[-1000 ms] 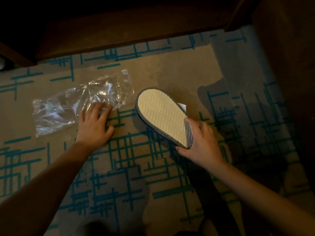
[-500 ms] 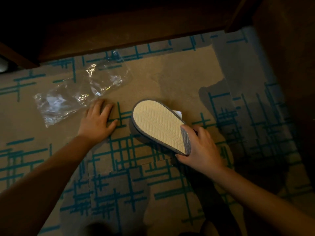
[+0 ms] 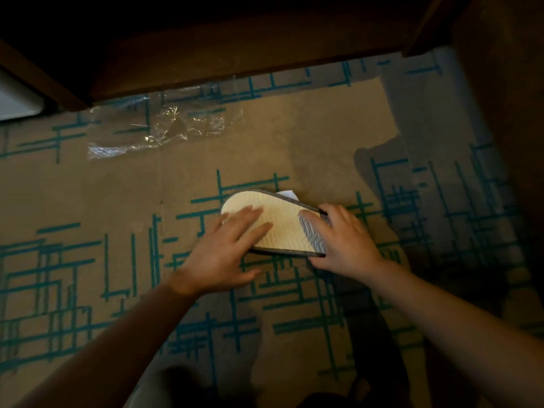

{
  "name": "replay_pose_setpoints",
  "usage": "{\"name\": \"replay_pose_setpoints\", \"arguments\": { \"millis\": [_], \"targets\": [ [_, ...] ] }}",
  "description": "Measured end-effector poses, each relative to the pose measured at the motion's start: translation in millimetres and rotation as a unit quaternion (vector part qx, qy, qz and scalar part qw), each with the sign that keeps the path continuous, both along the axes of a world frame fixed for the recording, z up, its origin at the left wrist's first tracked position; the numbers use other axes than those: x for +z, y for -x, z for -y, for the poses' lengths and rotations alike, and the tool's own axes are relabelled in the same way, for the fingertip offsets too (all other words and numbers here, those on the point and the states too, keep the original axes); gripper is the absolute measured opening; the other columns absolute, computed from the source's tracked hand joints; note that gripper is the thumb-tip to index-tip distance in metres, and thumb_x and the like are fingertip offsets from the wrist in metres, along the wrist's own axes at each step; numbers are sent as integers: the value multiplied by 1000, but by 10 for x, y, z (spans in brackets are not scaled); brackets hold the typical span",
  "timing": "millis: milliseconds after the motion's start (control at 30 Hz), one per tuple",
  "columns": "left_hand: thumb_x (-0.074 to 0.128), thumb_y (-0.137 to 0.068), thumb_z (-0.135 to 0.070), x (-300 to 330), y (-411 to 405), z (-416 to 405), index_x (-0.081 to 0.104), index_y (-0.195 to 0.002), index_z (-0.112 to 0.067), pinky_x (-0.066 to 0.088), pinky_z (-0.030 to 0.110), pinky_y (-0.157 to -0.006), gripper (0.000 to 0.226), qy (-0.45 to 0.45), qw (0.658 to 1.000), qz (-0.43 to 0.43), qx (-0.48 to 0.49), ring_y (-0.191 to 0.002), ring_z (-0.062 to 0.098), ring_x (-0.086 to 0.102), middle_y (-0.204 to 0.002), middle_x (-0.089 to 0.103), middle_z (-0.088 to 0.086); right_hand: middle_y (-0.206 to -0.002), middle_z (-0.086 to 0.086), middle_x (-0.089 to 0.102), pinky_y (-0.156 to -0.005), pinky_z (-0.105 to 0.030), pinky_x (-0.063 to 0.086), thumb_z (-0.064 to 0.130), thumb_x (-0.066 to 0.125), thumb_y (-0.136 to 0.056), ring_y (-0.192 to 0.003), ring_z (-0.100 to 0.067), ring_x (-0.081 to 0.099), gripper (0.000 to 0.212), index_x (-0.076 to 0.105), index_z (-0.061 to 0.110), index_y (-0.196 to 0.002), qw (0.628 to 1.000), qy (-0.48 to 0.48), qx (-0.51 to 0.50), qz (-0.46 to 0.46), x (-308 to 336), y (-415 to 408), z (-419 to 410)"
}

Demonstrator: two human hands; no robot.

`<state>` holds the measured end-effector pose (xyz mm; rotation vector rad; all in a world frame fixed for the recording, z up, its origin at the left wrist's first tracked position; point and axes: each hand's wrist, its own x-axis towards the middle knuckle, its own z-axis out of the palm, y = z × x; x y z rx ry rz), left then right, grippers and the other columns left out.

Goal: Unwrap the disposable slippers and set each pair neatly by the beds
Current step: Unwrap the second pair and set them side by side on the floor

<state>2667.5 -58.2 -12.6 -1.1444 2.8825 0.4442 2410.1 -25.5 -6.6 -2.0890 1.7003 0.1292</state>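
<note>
I see tan carpet [image 3: 88, 195] with teal lines under dark wood furniture [image 3: 235, 45]. My right hand [image 3: 347, 240] grasps the slipper [image 3: 282, 222] mid-carpet, sole up; left hand [image 3: 226, 248] rests flat, unclenched, on it. Empty wrapper [image 3: 153, 131] lies near the carpet's far edge.

No readable txt anywhere; slipper sole [image 3: 282, 222] shows only embossed tread, maybe too dim.
</note>
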Motion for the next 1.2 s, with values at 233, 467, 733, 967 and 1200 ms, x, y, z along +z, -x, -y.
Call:
{"name": "replay_pose_setpoints", "arguments": {
  "millis": [233, 467, 733, 967, 1200],
  "targets": [
    [48, -84, -20, -137, -286, -18, 47, -127, -13, 45, 45, -99, 43, -20, 997, -52, 58, -125, 34, 48, -134, 51, 21, -136, -13, 47, -106, -54, 32, 45, 76, -63, -127, -32, 44, 78, 47, 26, -132, 995, 58, 66, -42, -24, 110, -45],
    [69, -73, -11, -35, -256, 76, 54, -120, -11, 54, 41, -88, 49, -9, 996, -50, 74, -117, 30, 56, -129, 56, 17, -107, 0, 70, -96, -43, 45, 22, 76, -70, -98, -21, 66, 27, 70, 22, -97, 988, 136, 72, 0, 53, 178, -105],
    [68, -75, -16, 89, -190, 226, 65, -110, -5, 58, 41, -76, 37, 51, 998, -4, 27, -100, 32, 67, -114, 67, 19, -114, -7, 69, -68, -37, 59, 27, 82, -62, -100, -26, 67, 50, 66, 18, -109, 990, 86, 109, -36, 103, 176, 11],
    [44, -92, -29, 349, -87, 335, 67, -104, -7, 55, 32, -70, 34, 58, 978, -131, 153, -80, 28, 71, -93, 73, 14, -96, -6, 75, -64, -34, 57, 10, 55, -79, -78, -25, 71, 32, 69, 13, -107, 956, 288, 39, 40, 288, 244, 224],
    [50, -91, -14, 651, -62, 618, 64, -112, -7, 53, 28, -72, 26, -52, 855, -274, 438, -79, 17, 63, -91, 65, -1, -127, -15, 60, -95, -43, 47, 21, 72, -75, -119, -33, 55, 48, 61, 14, -121, 940, 326, 93, 43, 305, 30, 201]
  ]
}}
